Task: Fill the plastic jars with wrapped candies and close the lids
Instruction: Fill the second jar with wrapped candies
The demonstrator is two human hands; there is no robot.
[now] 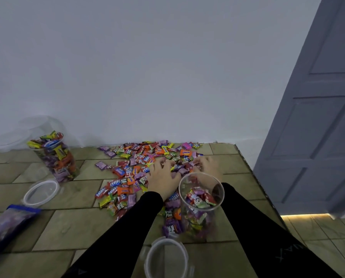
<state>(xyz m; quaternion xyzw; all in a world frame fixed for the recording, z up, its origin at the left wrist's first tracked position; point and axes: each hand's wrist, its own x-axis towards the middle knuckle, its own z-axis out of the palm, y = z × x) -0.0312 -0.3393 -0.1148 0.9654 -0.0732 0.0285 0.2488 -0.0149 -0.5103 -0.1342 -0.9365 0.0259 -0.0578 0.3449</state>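
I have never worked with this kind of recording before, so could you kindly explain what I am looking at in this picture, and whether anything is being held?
There is no robot: a person wears a camera on the head, looking down at their own arms in black sleeves. On the tiled surface lies a heap of wrapped candies. The left hand and right hand are both down in the heap, gathering candies; the fingers are too blurred to say what they grip. Just in front stands an open jar, partly filled, its lid lying nearer the person. At far left stands a full jar without a lid; a second lid lies beside it.
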